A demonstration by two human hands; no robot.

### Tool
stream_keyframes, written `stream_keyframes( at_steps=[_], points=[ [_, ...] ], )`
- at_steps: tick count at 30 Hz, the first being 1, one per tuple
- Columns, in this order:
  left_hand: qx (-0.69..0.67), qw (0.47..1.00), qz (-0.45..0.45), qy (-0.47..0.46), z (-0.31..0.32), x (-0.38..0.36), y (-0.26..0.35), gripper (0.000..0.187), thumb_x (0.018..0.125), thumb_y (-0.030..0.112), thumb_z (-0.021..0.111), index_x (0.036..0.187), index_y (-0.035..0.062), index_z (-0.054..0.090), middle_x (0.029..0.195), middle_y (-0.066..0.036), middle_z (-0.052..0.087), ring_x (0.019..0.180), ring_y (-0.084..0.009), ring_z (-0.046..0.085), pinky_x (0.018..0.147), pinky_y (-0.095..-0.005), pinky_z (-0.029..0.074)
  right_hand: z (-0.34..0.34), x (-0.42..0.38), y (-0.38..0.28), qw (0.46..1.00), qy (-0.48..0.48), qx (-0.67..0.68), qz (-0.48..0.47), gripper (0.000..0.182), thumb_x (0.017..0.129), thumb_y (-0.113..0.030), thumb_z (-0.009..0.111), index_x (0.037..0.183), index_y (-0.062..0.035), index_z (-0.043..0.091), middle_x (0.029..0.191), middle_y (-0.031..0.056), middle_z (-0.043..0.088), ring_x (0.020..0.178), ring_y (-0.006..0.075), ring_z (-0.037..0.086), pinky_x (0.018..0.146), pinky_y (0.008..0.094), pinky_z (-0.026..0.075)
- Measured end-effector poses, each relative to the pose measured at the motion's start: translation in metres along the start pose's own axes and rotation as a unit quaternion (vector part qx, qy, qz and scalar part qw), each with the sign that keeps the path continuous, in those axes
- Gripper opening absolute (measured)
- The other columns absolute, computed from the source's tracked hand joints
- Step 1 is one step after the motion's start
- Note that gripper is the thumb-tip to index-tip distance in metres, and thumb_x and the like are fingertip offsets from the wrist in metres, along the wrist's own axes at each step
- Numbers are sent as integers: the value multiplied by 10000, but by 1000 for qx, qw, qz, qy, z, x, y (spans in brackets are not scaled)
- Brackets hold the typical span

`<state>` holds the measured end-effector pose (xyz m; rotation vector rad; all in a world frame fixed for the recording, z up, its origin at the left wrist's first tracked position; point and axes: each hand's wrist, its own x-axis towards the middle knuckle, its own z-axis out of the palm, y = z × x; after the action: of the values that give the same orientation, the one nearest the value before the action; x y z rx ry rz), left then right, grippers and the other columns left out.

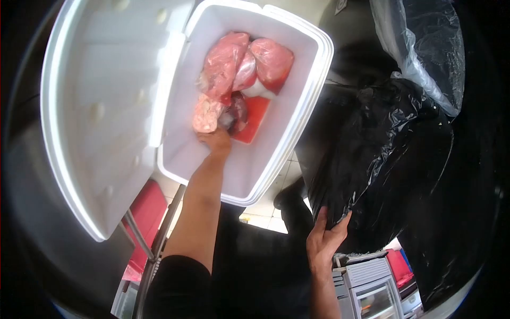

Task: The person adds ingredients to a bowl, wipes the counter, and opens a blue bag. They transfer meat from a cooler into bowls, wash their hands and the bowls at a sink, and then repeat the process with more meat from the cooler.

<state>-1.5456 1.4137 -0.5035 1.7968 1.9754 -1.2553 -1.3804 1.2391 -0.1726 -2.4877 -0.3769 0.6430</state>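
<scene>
My left hand [215, 140] reaches down into a white cooler box [249, 183] and touches the lower end of a pale pink piece of meat [207, 113]. Its fingertips are hidden by the meat, so their grip does not show. Close by lies a dark red piece of meat [240, 112]. Larger pink pieces of meat [226, 61] rest above, and one at the right [271, 59] looks wrapped in clear plastic. Red liquid [254, 118] covers part of the cooler's floor. Between thumb and fingers, my right hand [328, 240] holds the edge of a black plastic bag [366, 138].
The cooler's lid [106, 117] stands open on the left. A clear plastic bag [425, 53] hangs at the upper right. Below it at left are a metal rail [139, 235] and a red surface [146, 223]. A grey glass-fronted unit [372, 290] stands at bottom right.
</scene>
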Motion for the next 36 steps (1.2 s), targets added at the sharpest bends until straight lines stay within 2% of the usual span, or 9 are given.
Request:
stream_keyframes(
  at_steps=[3, 7, 9, 15, 20, 23, 25, 31, 36],
  points=[
    [-262, 936, 104, 213, -10, -5, -16, 544, 885, 244, 468, 1383, 78, 328, 1399, -194, 356, 1278, -385, 336, 1019, -513, 291, 3, -2, 6, 1000, 22, 4, -20, 312, 849, -25, 581, 1110, 108, 471, 937, 259, 612, 866, 348, 631, 771, 353, 474],
    [-188, 881, 223, 371, -22, 21, -34, 437, 842, 262, 518, 1225, 51, 519, 1224, -238, 522, 1153, -331, 494, 970, -438, 388, 1, -1, 2, 999, -2, 4, 34, 328, 841, -26, 579, 1129, 92, 476, 958, 294, 601, 916, 425, 610, 782, 368, 472],
    [-86, 956, 279, -3, -71, -9, -47, 322, 776, 254, 563, 1004, 42, 644, 1010, -226, 628, 973, -393, 589, 865, -455, 465, 6, -2, 12, 999, 15, -34, 39, 371, 828, -60, 593, 1147, 93, 482, 963, 305, 597, 915, 451, 592, 790, 407, 474],
    [-302, 894, 330, 33, -92, -72, -117, 276, 695, 63, 517, 911, -64, 632, 914, -249, 645, 824, -370, 633, 722, -437, 481, 5, 2, 16, 996, -43, -72, 29, 506, 796, -82, 616, 1231, 76, 412, 1162, 290, 525, 1048, 440, 521, 884, 452, 428],
    [-751, 583, 128, -283, -215, -248, -172, 408, 643, -68, 433, 1029, -63, 567, 888, -139, 608, 835, -280, 629, 694, -392, 529, -28, -15, -19, 989, 14, -42, -144, 636, 802, -164, 650, 1325, 32, 346, 1308, 262, 410, 1178, 376, 416, 1001, 430, 333],
    [-810, 435, 163, -357, -258, -321, -190, 550, 597, -75, 447, 1145, -84, 487, 1030, -197, 598, 885, -299, 630, 794, -393, 548, -91, -34, -75, 908, -255, 330, -46, 625, 831, -243, 642, 1359, -41, 376, 1385, 165, 370, 1310, 283, 308, 1051, 378, 267],
    [-811, 279, 115, -501, -293, -374, -193, 542, 636, -24, 516, 1173, -88, 476, 1081, -211, 592, 941, -314, 625, 849, -412, 531, -126, -46, -93, 852, -250, 458, -50, 627, 850, -359, 610, 1354, -52, 398, 1391, 108, 373, 1311, 230, 318, 1068, 345, 241],
    [-743, 157, 257, -598, -342, -499, -175, 370, 785, 66, 539, 1136, -50, 523, 1041, -179, 617, 898, -268, 648, 792, -392, 551, -228, -40, -105, 823, -175, 513, -172, 977, 691, -780, 496, 1290, -14, 400, 1248, 130, 494, 1151, 234, 490, 982, 369, 397],
    [-642, 110, 242, -719, -370, -565, -153, 284, 814, 177, 518, 1026, -8, 559, 840, -130, 624, 637, -217, 620, 578, -342, 535, -333, -77, -156, 865, 83, 451, -201, 746, 764, -680, 561, 1030, 15, 518, 992, 78, 543, 941, 165, 515, 833, 297, 414]
  ],
)
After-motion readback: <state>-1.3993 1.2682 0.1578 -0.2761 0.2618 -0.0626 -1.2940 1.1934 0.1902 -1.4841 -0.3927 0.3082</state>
